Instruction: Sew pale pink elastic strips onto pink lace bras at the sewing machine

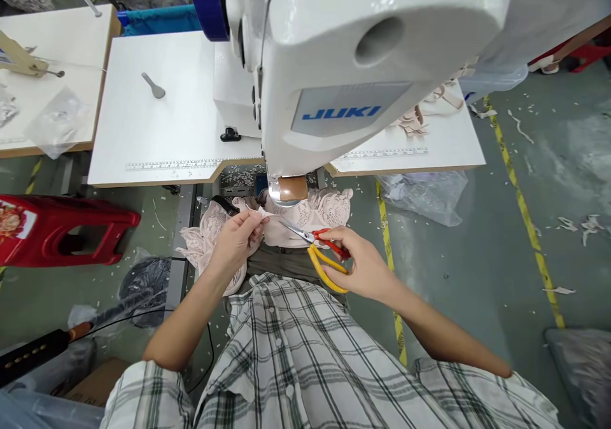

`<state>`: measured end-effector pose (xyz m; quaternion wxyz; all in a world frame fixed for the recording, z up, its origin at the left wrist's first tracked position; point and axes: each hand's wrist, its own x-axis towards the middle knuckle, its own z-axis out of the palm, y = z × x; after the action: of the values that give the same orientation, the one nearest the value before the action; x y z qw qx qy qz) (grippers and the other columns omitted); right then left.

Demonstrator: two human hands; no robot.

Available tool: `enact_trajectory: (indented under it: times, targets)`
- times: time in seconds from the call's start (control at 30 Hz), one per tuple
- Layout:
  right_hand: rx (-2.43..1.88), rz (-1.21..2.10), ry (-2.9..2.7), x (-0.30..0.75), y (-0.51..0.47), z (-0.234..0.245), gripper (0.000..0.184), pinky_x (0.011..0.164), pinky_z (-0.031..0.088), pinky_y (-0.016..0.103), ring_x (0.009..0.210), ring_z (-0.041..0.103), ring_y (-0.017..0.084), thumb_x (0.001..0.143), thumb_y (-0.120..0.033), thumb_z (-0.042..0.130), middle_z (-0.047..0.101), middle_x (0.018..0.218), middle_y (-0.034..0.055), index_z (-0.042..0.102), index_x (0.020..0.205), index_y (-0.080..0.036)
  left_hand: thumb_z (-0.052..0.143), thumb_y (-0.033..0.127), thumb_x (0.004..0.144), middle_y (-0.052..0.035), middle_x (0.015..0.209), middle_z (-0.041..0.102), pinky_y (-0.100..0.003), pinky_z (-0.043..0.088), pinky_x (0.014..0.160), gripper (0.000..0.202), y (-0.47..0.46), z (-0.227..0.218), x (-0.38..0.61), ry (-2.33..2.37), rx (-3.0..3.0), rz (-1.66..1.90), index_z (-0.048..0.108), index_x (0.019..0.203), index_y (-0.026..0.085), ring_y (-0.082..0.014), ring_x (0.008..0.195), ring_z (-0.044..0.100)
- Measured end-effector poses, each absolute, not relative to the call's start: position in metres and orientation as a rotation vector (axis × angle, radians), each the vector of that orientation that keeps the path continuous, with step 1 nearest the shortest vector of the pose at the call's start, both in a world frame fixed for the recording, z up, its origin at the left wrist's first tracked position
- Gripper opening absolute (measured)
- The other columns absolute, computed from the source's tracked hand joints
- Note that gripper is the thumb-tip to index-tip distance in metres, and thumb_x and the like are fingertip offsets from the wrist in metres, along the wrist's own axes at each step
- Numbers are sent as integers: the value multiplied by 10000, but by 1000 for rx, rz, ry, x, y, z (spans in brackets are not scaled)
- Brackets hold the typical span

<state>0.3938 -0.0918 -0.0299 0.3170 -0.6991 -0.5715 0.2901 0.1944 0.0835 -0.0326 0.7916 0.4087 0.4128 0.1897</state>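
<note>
A pale pink lace bra (329,209) lies across my lap and under the head of a white sewing machine (334,53). With pinched fingertips, my left hand (242,232) grips an edge of the bra near the machine's front. My right hand (365,263) is wrapped round the handles of scissors (329,270), one red and one yellow. Their metal blades point left at the pinched fabric; whether they touch it I cannot tell. More lace (205,232) hangs to the left, partly behind my left forearm.
The white table (157,130) carries a printed ruler and a grey peg (153,86). Pink fabric pieces (413,120) lie on its right side. A red stool (67,232) stands at left. Plastic bags and scraps lie on the floor. At upper right is a person's foot (548,65).
</note>
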Motion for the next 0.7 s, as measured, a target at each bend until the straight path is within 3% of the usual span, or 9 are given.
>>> enact_trajectory:
  times: [0.13,0.3,0.53,0.7]
  targets:
    - [-1817,771,-1521,386,-80,-32,448,683,535,345,827,670,214,758,-326,684,684,1127,100,563,1179,-236,777,466,743,45,574,420,-203,264,470,348,83,-30,196,932,899,448,632,716,151,-68,516,353]
    - [-1835,855,-1503,380,-63,-31,459,645,510,316,724,611,163,768,-334,695,683,1116,74,570,1197,-233,701,454,828,18,634,516,-201,329,510,319,80,-22,198,1012,1099,423,635,728,158,-81,563,425]
    - [-1869,933,-1463,380,-52,-25,370,661,510,305,715,613,140,838,-340,666,698,1190,41,614,1196,-258,587,377,909,23,639,509,-210,337,546,296,78,-23,194,1035,1360,410,597,694,174,-96,588,446]
    - [-1856,965,-1455,386,-56,-21,350,699,519,310,822,660,169,862,-344,671,705,1205,37,646,1205,-275,578,403,924,27,641,499,-215,339,574,320,78,-25,194,1042,1421,422,583,698,176,-101,616,444]
